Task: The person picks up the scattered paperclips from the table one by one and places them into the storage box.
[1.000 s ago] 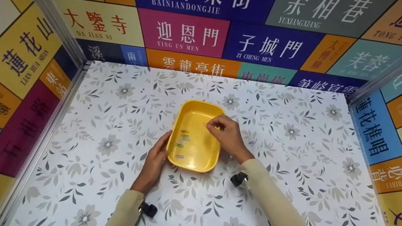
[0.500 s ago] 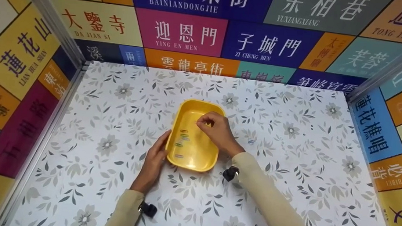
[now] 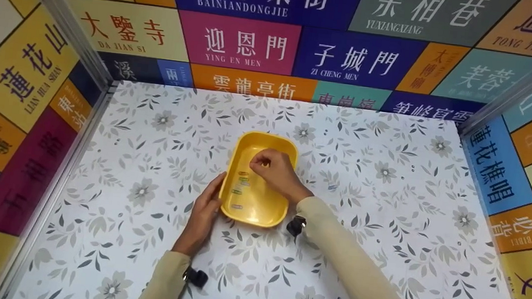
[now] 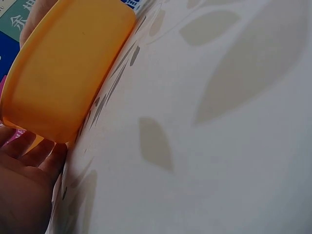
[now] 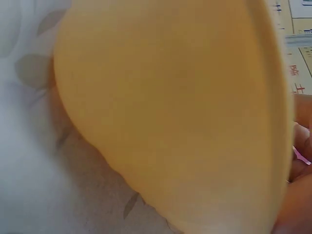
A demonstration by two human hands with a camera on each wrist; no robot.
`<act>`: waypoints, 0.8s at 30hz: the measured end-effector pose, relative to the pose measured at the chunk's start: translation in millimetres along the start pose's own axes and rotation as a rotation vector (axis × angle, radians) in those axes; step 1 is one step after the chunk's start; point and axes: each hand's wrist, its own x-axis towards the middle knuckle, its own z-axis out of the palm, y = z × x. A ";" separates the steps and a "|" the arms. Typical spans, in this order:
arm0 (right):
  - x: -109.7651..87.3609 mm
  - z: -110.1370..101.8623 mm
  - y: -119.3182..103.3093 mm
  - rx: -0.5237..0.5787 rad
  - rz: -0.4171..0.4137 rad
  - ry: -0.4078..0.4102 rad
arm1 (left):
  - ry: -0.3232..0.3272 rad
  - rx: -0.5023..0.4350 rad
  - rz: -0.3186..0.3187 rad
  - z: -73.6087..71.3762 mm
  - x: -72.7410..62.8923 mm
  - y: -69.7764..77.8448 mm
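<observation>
A yellow plastic tray (image 3: pixel 255 212) stands on the patterned tabletop. Several small coloured paper clips (image 3: pixel 243 179) lie along its left side, one of them, a purple clip (image 3: pixel 237 207), apart near the front. My left hand (image 3: pixel 202 216) rests against the tray's outer left wall, and the left wrist view shows its fingers (image 4: pixel 36 151) at the tray's lower edge. Over the tray's inside is my right hand (image 3: pixel 276 170), thumb and forefinger pinched together on a tiny clip that is mostly hidden. In the right wrist view the tray wall (image 5: pixel 170 107) covers most of that hand.
A pale blue clip (image 3: pixel 332 187) lies on the floral tabletop (image 3: pixel 386 219), right of the tray. Walls with printed panels (image 3: pixel 239 44) enclose the back and both sides. Each wrist wears a small black camera (image 3: pixel 196 276).
My right hand has moved left across the tray, from its right rim to above the far end of the clips. The left hand and the tray have stayed in place.
</observation>
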 end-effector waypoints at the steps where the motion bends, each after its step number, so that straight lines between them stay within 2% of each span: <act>1: 1.2 1.6 0.9 -0.010 -0.002 -0.004 | 0.000 0.002 0.004 0.0 0.1 -0.1; 7: 8.6 9.9 3.2 -0.029 0.001 -0.038 | 0.007 0.020 0.024 -0.2 0.3 -1.1; 15: 17.3 19.6 7.2 -0.043 0.077 -0.086 | 0.003 0.005 0.019 -0.4 0.1 -2.2; 24: 19.7 25.2 12.8 -0.097 0.067 -0.113 | 0.001 -0.001 0.025 -0.5 -0.4 -0.6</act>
